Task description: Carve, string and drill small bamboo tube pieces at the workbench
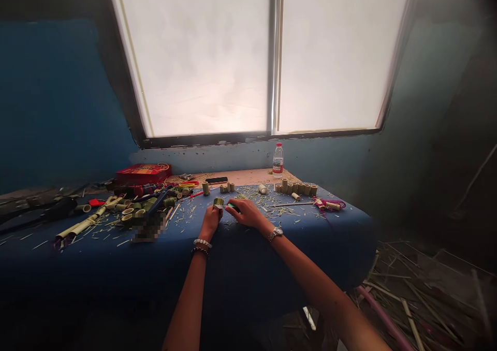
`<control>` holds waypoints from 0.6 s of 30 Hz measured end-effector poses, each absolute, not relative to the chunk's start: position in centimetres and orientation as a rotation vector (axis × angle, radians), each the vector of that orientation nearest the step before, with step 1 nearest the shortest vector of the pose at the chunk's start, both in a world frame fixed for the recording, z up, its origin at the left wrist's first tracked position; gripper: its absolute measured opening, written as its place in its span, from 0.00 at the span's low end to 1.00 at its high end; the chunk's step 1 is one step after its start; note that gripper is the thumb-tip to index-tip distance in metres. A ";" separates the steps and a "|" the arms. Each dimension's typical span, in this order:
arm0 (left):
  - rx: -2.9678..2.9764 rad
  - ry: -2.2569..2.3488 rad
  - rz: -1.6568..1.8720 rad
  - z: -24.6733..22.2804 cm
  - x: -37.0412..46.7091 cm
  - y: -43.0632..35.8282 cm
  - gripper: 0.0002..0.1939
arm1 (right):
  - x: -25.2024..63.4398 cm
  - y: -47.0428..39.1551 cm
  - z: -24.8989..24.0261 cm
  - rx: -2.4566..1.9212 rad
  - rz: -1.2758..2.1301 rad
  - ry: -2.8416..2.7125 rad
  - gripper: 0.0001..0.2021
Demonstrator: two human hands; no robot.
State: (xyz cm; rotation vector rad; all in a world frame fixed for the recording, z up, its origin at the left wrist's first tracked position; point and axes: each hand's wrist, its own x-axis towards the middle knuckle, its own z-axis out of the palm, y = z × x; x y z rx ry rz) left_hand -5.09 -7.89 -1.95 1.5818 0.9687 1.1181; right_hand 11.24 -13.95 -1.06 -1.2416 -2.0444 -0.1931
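Near the front middle of the blue-covered table [240, 242], my left hand [212, 220] is closed around a short green bamboo piece [218, 202]. My right hand [246, 213] is closed on a small tool with a greenish handle [233, 206], whose metal end meets the bamboo. Pale shavings [277, 211] lie scattered beyond my hands. Behind them are an upright bamboo piece [205, 188], a few small cut pieces [227, 188] and a pale one lying on its side [263, 189].
Several bamboo sections [298, 188] stand at the right rear, near purple cord [337, 205]. A water bottle [278, 162] and black phone [216, 180] are behind. Tools, bamboo and a red box [143, 173] crowd the left. Bamboo strips [411, 312] litter the right floor.
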 end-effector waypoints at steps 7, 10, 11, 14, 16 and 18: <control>1.596 0.934 1.119 -2.2 -5.4 -8.0 0.13 | 11.2 -13.8 -1.4 -1.208 -0.178 -2.055 0.21; 1.592 0.920 1.120 -2.2 -5.4 -8.0 0.12 | 11.2 -13.9 -1.4 -1.194 -0.195 -2.060 0.22; 1.590 0.917 1.120 -2.2 -5.4 -8.0 0.12 | 11.2 -14.0 -1.4 -1.189 -0.203 -2.058 0.22; 1.586 0.911 1.104 -2.0 -5.3 -7.9 0.13 | 11.1 -14.1 -1.3 -1.181 -0.233 -2.051 0.23; 1.583 0.903 1.081 -1.9 -5.3 -7.9 0.14 | 11.1 -14.1 -1.3 -1.177 -0.240 -2.050 0.22; 1.579 0.888 1.059 -1.7 -5.3 -8.0 0.15 | 11.2 -14.1 -1.4 -1.176 -0.236 -2.045 0.21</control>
